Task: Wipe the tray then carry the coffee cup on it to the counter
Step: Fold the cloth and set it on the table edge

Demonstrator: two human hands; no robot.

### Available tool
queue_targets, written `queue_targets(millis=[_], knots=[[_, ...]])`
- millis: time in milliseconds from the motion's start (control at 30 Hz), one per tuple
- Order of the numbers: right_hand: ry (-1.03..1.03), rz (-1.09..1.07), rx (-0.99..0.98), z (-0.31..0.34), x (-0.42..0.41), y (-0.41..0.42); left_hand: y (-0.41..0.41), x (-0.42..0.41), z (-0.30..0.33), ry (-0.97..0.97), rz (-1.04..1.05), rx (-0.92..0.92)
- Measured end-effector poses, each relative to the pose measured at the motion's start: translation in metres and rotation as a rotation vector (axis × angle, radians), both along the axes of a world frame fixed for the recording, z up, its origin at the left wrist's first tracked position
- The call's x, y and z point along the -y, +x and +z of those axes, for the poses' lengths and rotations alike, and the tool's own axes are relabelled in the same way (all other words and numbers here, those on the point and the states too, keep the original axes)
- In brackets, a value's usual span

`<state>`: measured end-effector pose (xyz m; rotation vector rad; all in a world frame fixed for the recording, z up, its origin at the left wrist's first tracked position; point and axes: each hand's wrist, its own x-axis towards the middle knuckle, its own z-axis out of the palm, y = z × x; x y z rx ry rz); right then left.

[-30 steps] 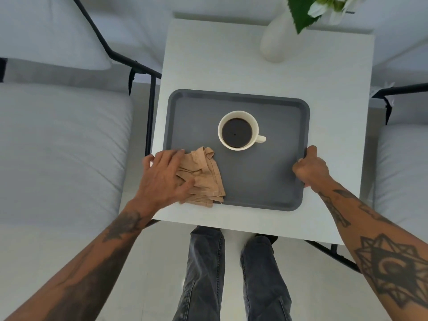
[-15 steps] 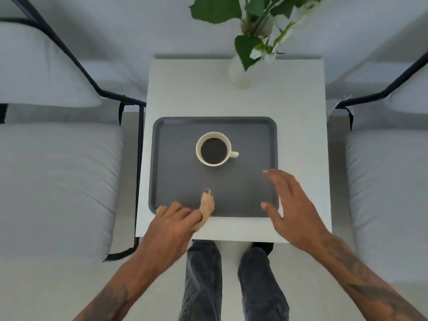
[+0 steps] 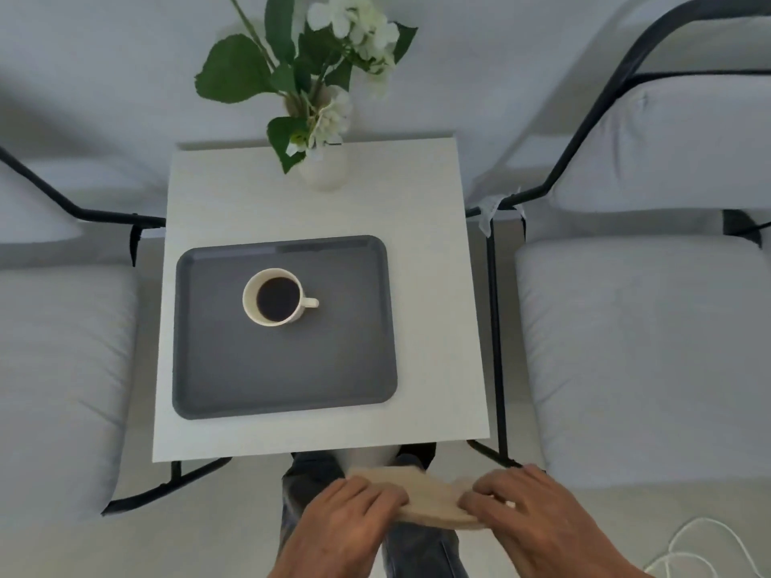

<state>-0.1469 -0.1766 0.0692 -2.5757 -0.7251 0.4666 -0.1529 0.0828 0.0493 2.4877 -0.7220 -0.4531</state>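
While both your left hand (image 3: pixel 346 515) and right hand (image 3: pixel 530 506) pinch the cloth (image 3: pixel 425 496), the tray (image 3: pixel 283 369) lies at 12 o'clock, long axis crosswise, nearer your left.

- One view only, from the person's head, facing steeply down.
- The worktop (image 3: pixel 317 210) is seen from above, fairly near, the floor (image 3: pixel 217 531) below.

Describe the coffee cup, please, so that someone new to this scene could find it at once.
A white square table stands between two grey cushioned chairs, with a dark grey tray on its near half. The coffee cup stands upright on the tray's far half: cream, filled with black coffee, handle pointing right, the only thing on the tray.
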Motion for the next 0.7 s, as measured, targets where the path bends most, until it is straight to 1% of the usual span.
queue_targets(millis=[67, 200, 300, 433, 567, 700], knots=[[0.028, -0.118, -0.003, -0.003, 0.023, 0.000, 0.011, 0.014, -0.004, -0.011, 0.009, -0.004], [0.008, -0.314, -0.062, -0.005, 0.045, 0.024, 0.050, 0.041, 0.000, -0.029, 0.011, 0.034], [0.010, -0.363, -0.006, 0.000, 0.048, 0.055, 0.086, 0.056, 0.006, -0.064, 0.096, 0.099], [0.038, -0.399, 0.061, -0.006, 0.049, 0.078, 0.113, 0.059, -0.008, -0.094, 0.151, 0.187], [0.017, -0.364, -0.011, -0.042, 0.045, 0.064, 0.107, 0.051, -0.043, -0.080, 0.078, 0.135], [-0.077, -0.372, -0.171, -0.099, 0.039, 0.032, 0.072, 0.040, -0.089, 0.048, -0.030, -0.024]])
